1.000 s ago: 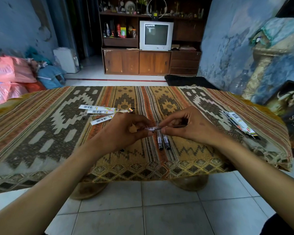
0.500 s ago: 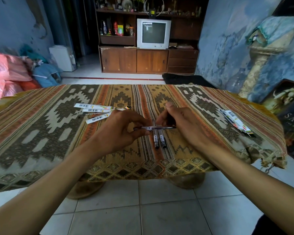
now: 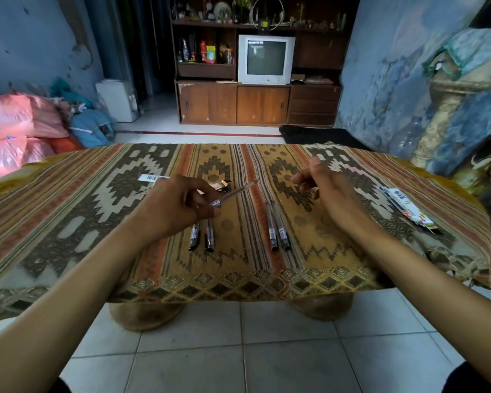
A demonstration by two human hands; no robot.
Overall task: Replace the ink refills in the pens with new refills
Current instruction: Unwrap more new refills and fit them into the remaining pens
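- Around the work: a TV (image 3: pixel 264 58) on a wooden cabinet (image 3: pixel 233 104) beyond the counter (image 3: pixel 97 222), pink bags (image 3: pixel 14 129) far left, wrappers (image 3: pixel 408 209) at the right edge.
- Two pens (image 3: pixel 201 236) lie partly under the left hand (image 3: pixel 167 211); two more pens (image 3: pixel 278 228) lie near centre.
- Half a second ago both hands met at the refill (image 3: pixel 233 194); now the left hand alone pinches it, while the right hand (image 3: pixel 323 188) has drawn away, fingers loose, holding nothing.
- Barcode labels show; print is unreadable.

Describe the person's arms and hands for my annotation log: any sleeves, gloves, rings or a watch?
Both forearms are bare from the frame's lower edge to the wrist; no sleeves show. The left hand and the right hand wear no gloves, and no watch, bracelet or ring is visible, though the right hand is a little blurred. Something dark shows at the bottom corners of the head view; what it is cannot be told.
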